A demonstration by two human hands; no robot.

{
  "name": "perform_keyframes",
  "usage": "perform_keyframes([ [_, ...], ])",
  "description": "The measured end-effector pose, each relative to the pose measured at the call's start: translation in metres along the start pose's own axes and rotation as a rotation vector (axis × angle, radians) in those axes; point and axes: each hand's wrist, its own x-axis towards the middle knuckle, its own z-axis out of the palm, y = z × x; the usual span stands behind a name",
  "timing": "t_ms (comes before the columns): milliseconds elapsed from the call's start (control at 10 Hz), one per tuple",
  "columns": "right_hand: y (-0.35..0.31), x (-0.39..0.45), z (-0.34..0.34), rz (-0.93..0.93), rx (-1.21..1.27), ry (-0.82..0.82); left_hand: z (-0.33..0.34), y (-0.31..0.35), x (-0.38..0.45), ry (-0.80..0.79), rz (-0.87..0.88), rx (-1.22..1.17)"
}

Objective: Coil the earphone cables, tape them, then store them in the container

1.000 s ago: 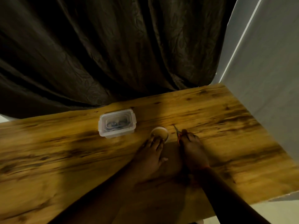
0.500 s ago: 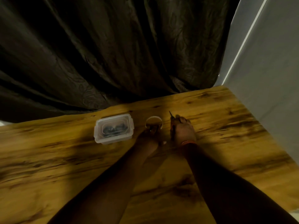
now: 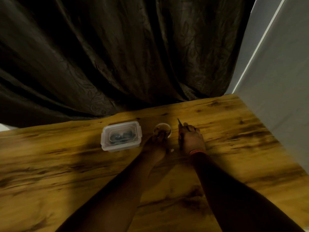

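Observation:
A clear plastic container [image 3: 121,138] with its lid on stands on the wooden table [image 3: 66,173]; dark coiled earphones show through the lid. Just right of it lies a roll of tape [image 3: 164,127]. My left hand [image 3: 156,142] rests on the near side of the roll, its fingertips over the ring. My right hand [image 3: 190,139] lies on the table beside the roll and grips a pair of scissors [image 3: 179,123], whose dark tip points away from me.
A dark curtain [image 3: 117,56] hangs right behind the table's far edge. A pale wall [image 3: 280,81] runs along the table's right side. An orange band circles my right wrist.
Both hands slid away from me toward the far edge, taking the tape roll and scissors with them. The container stays in place.

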Motion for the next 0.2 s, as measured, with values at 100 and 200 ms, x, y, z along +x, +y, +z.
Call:
perform_keyframes([
  [100,-0.0014,-0.0026,-0.0032,0.002,0.002,0.009,-0.0046,0.0018,-0.0045,0.053,0.008,0.003],
  [200,-0.0067,-0.006,-0.0041,0.001,0.009,0.052,-0.0078,0.0033,-0.0132,0.112,0.038,-0.031],
])
